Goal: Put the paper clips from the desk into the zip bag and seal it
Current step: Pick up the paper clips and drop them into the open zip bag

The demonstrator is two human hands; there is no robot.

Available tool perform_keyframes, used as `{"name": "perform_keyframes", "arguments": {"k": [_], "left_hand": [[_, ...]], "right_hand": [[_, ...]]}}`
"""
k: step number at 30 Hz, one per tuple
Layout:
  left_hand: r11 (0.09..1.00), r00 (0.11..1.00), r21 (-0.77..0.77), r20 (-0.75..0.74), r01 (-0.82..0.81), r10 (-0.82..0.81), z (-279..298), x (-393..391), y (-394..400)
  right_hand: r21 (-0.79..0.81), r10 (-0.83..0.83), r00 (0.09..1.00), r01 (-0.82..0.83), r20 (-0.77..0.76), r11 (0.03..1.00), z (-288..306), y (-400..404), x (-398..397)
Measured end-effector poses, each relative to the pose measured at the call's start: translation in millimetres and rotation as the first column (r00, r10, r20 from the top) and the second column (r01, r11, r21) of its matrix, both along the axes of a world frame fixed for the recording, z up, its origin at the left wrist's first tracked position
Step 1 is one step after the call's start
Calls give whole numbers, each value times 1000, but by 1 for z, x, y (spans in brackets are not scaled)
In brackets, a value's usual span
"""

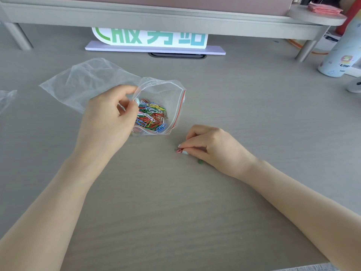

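A clear zip bag [172, 90] with a red seal line lies on the grey desk, its mouth held open toward the right. Many coloured paper clips [152, 116] are piled inside it. My left hand [109, 116] pinches the bag's upper lip between thumb and fingers. To the right of the bag, my right hand [211, 147] rests on the desk with its fingertips pinched on a few paper clips [178, 150], pink and grey. A small green piece [199, 161] peeks out under that hand.
A second clear plastic bag [78, 81] lies behind my left hand, and another scrap [6, 98] sits at the left edge. A sign with green characters [150, 39] stands under a raised shelf [175, 18]. A white bottle [340, 55] stands at far right.
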State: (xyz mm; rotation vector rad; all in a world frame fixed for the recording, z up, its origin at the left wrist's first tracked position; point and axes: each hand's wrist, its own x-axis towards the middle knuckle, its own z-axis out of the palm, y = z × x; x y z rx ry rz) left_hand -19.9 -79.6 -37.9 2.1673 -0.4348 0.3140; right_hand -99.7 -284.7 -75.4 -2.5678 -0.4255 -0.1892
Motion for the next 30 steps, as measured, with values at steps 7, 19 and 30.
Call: {"name": "perform_keyframes", "arguments": {"k": [7,19,30], "left_hand": [[1000,1000,-3,-8,2,-2,2,-3,-1],[1000,1000,11,-17,-2,2,-1,-1,-1],[1000,1000,8,2,6,-6,3,-2,0]], "right_hand": [[-257,-57,966,124,254,958,-5,19,-4],[-31,-200,972,198,-119,980,20,16,-5],[11,-269,961,270,-59,963,15,5,-7]]}}
